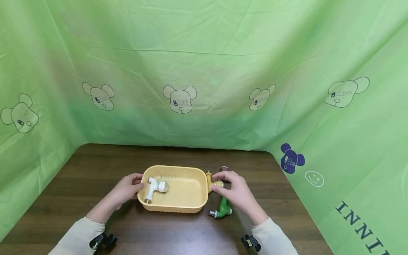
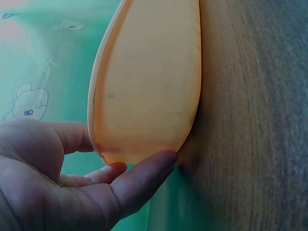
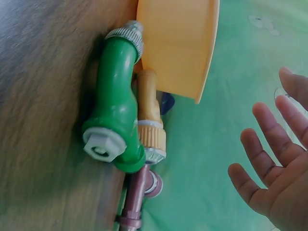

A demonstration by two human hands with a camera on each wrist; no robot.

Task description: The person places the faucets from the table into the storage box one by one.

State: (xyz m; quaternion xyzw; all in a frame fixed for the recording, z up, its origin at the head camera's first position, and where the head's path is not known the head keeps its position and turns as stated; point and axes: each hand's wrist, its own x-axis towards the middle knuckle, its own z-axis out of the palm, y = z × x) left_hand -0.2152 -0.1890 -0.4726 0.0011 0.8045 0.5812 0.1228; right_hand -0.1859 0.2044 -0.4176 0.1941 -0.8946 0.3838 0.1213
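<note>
A pale yellow plastic tub (image 1: 175,207) sits on the table with a white tap (image 1: 154,187) lying in its left part. My left hand (image 1: 129,189) holds the tub's left end, thumb at the rim and fingertips (image 2: 163,159) against the outer wall. Over the taps on the tub's right, my right hand (image 1: 234,187) hovers with fingers spread and holds nothing. Below it are a yellow tap (image 3: 150,110) beside the tub's end, a green tap (image 3: 115,96) nearer the front, and a dark maroon tap (image 3: 136,197) farther back, partly hidden in the head view.
The brown wooden table (image 1: 121,156) is enclosed by a green cloth (image 1: 204,63) printed with bear heads at the back and sides. Black straps with camera mounts (image 1: 103,242) sit on both wrists.
</note>
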